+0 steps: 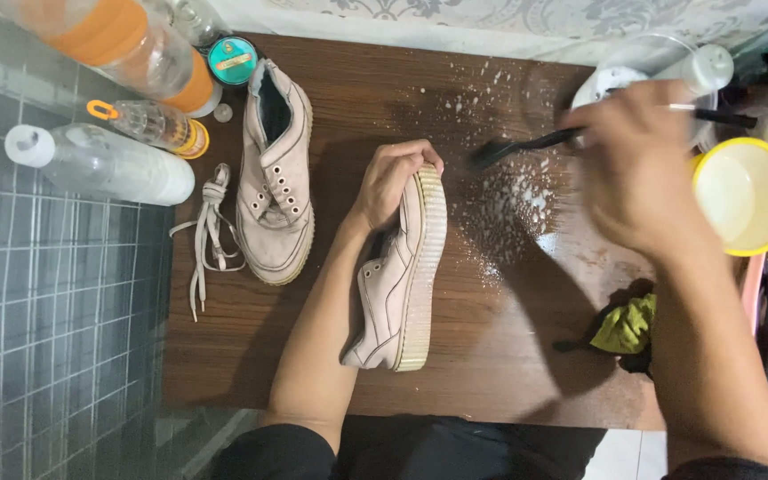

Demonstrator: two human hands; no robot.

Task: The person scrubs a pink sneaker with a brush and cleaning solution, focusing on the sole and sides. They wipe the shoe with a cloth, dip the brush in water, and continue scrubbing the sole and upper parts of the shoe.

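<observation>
Left hand grips tilted shoe; right hand grasps black brush.

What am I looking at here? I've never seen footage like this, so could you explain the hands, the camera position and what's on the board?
There is no machine: one person's two bare hands, filmed by a camera worn on their head, looking straight down. The left hand grips a pale beige lace-up shoe tipped on its side on a dark brown wooden board, its ribbed cream sole turned towards the right hand. The right hand holds a dark slim-handled brush above white foam specks. The second beige shoe lies flat beside loose white laces. Clear plastic bottles, a yellow-rimmed bowl and a yellow-green cloth sit around the edges.
</observation>
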